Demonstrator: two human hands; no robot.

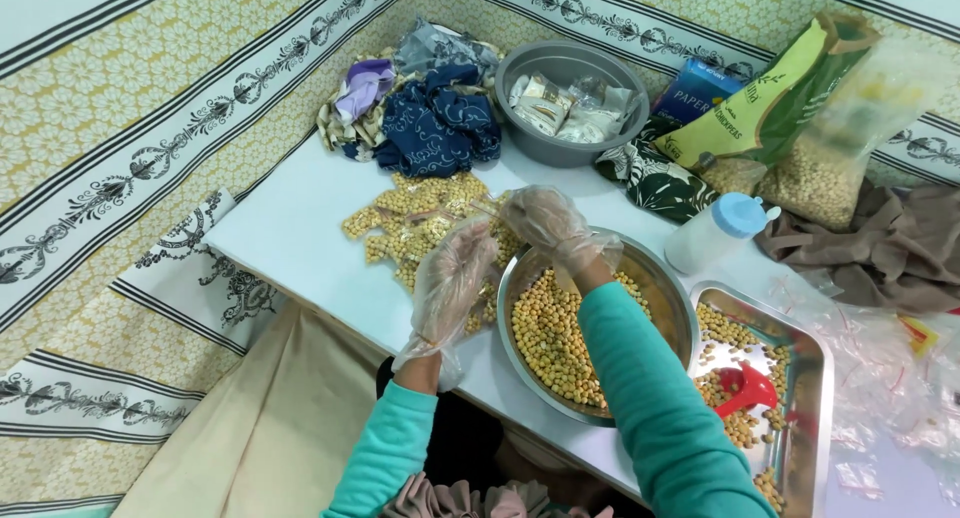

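between both gloved hands' fingers sits a small chickpea packet.

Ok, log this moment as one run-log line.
left hand: gloved, at small filled packets | right hand: gloved, over steel bowl of chickpeas | red scoop in tray

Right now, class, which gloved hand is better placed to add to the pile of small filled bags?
Probably the left hand: it hovers right at the bag pile. The right hand sits over the rim of the chickpea bowl, with its arm crossing the bowl.
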